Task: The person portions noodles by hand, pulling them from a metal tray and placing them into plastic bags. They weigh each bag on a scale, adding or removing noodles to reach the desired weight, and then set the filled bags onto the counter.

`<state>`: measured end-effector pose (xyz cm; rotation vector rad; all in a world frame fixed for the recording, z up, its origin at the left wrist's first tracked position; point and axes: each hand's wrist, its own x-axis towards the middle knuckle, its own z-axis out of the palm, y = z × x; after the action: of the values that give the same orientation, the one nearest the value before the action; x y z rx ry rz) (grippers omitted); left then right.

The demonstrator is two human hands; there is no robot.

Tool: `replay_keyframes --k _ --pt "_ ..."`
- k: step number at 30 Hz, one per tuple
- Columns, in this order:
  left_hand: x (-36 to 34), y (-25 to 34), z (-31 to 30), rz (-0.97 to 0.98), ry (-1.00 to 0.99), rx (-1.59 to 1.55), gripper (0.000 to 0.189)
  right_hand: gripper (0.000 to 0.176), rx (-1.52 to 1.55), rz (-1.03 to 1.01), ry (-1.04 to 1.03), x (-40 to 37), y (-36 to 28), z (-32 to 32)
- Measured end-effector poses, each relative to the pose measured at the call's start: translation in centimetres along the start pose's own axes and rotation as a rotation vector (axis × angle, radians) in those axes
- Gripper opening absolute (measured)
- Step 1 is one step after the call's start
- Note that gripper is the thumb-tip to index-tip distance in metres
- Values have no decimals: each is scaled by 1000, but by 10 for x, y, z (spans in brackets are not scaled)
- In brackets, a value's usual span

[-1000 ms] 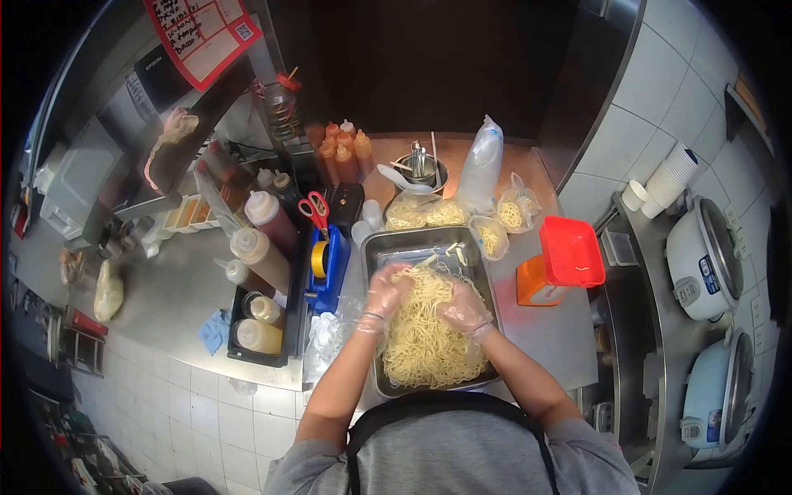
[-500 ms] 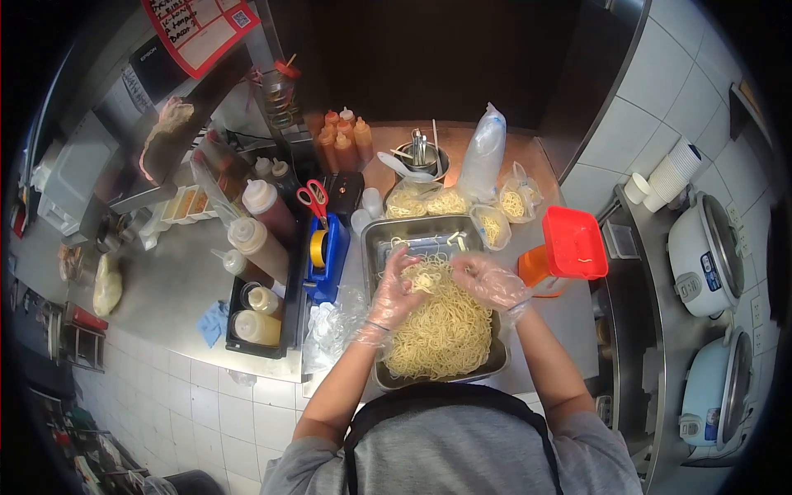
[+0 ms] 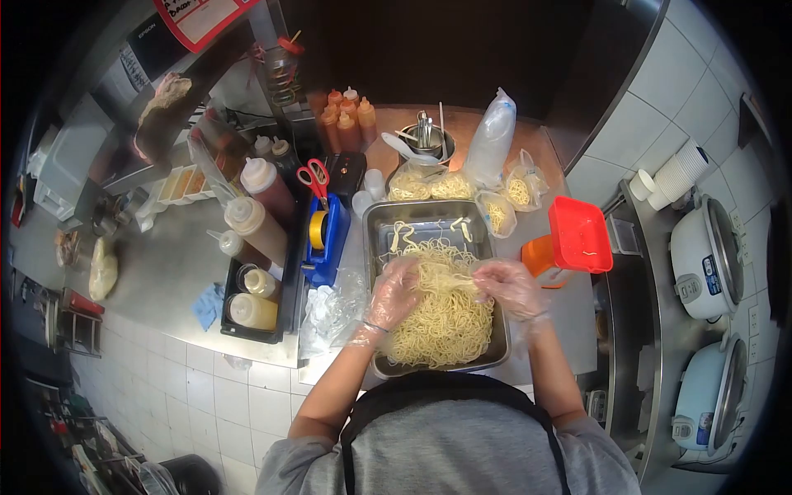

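Observation:
A deep metal tray holds a large heap of pale yellow noodles, with a few loose strands at its far end. Over the heap, my left hand, in a clear plastic glove, has its fingers curled round one side of a clump of noodles. On the other side my right hand, gloved as well, pinches the clump's edge with thumb and fingers. The clump is stretched between both hands, and its surface looks shiny. The left fingertips are partly hidden.
Behind the tray stand knotted bags of noodles and a tall clear plastic bag. A red container is right; a blue tape dispenser with red scissors and sauce bottles are left. Rice cookers line the right counter.
My left hand has turned from palm-up to curled over the noodles. The right hand has moved slightly right and down, now pinching the clump. The view has shifted slightly.

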<state>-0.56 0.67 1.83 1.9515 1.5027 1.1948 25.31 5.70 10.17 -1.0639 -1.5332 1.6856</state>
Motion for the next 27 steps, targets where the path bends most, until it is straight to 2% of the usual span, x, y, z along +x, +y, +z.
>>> replay_keyframes --k 1,2,5,8,10,11,13,14,17,18,21,24,27 --pt "-5 -7 3 118 7 163 62 16 22 7 -21 -11 -13 -6" --pt "-12 -6 6 82 -29 149 59 16 44 12 -42 -16 -19 -10" --pt "-25 -2 18 -28 -128 88 51 22 -113 -217 -144 -14 -13 -11" --pt "-23 6 17 -119 -196 -21 42 28 -922 -604 -69 10 25 17" --pt "-7 29 0 -132 -237 -95 36 32 -978 -546 -59 25 79 37" --pt "-1 32 -5 -100 -172 -131 33 34 -1007 -517 -58 29 93 42" --pt "6 35 -17 -45 -41 -195 28 32 -732 -346 -5 28 90 48" --pt "13 46 -25 -118 49 -263 24 31 -592 -260 19 25 81 53" --pt "23 33 -38 -160 94 -190 24 29 -567 109 59 8 21 47" --pt "23 31 -40 -258 33 -165 25 24 -331 -133 127 3 13 51" --pt "25 37 -33 -72 79 -360 27 22 -295 -250 147 10 39 25" --pt "23 36 -21 22 94 -425 32 22 -266 -275 183 1 16 30" --pt "18 23 -7 19 62 -473 35 31 -108 -267 67 7 37 26"
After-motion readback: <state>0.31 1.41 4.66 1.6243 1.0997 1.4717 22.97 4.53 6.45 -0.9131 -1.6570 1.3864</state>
